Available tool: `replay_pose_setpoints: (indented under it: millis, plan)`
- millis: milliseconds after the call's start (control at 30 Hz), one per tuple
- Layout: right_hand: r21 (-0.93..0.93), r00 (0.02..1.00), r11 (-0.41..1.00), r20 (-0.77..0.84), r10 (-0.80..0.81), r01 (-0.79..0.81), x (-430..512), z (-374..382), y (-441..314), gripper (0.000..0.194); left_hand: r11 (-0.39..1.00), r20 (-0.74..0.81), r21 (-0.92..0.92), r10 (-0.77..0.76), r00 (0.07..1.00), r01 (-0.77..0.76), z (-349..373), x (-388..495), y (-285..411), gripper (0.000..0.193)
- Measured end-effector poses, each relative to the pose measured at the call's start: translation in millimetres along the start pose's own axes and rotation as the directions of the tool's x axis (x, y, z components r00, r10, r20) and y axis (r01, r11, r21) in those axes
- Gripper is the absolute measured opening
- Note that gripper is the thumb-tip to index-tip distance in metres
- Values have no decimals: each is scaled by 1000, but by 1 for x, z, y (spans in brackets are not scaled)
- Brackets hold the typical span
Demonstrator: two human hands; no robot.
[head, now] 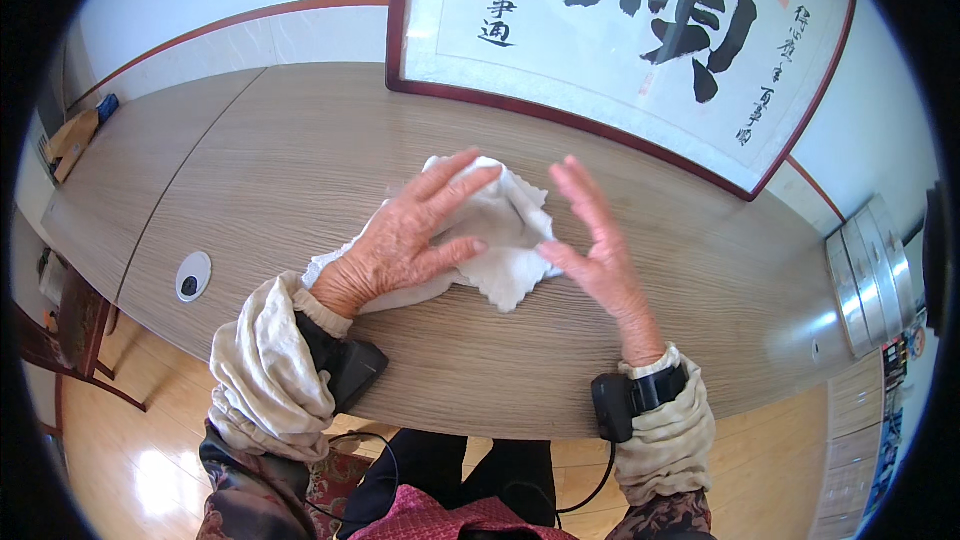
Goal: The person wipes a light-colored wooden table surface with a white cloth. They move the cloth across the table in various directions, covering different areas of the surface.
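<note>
A crumpled white cloth (506, 255) with a wavy edge lies on the wood-grain table (465, 360) in front of me. My left hand (412, 232) is over the cloth's left part, fingers apart and pointing up and right; whether it touches the fabric I cannot tell. At the cloth's right edge is my right hand (596, 247), its fingers raised and spread, the thumb close to the fabric. Neither hand grips anything. Beige sleeve covers and black devices with cables are on both wrists.
A framed calligraphy piece (622, 22) leans at the table's back. On the right stands a stack of metal tiers (870, 277). A round cable grommet (193, 277) is set in the table at left, near a seam. A brown item (73, 139) lies at the far left; a wooden chair (67, 322) stands below.
</note>
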State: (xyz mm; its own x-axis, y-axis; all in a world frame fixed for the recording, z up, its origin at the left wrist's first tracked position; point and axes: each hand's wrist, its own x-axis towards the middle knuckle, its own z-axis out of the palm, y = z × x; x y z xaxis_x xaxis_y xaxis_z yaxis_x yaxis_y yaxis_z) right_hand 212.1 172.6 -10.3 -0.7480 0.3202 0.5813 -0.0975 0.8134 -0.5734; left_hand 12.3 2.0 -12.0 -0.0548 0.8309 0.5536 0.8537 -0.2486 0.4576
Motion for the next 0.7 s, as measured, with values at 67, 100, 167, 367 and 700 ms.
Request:
replay_pose_setpoints:
  millis: [67, 100, 167, 367, 700]
  plan:
    - [17, 987, 986, -5, 164, -164, -4, -7, 7, 61, 998, 182, -32, -44, 982, 51, 8, 0, 5, 74]
    - [35, 976, 976, -8, 215, -215, -6, -9, 13, 59, 998, 210, 67, -22, 978, 8, 12, 0, 6, 76]
    - [-76, 967, 964, -25, 254, -255, -8, -9, 22, 49, 961, 275, 262, 13, 961, -88, 16, -2, 9, 80]
    - [-291, 965, 920, -48, 259, -262, -12, -10, 27, 42, 969, 269, 248, -81, 960, 12, 13, -4, -2, 37]
    - [-362, 949, 877, -136, 286, -316, -25, -26, 32, 35, 292, -692, 431, -501, 520, 854, -81, -85, -117, 36]
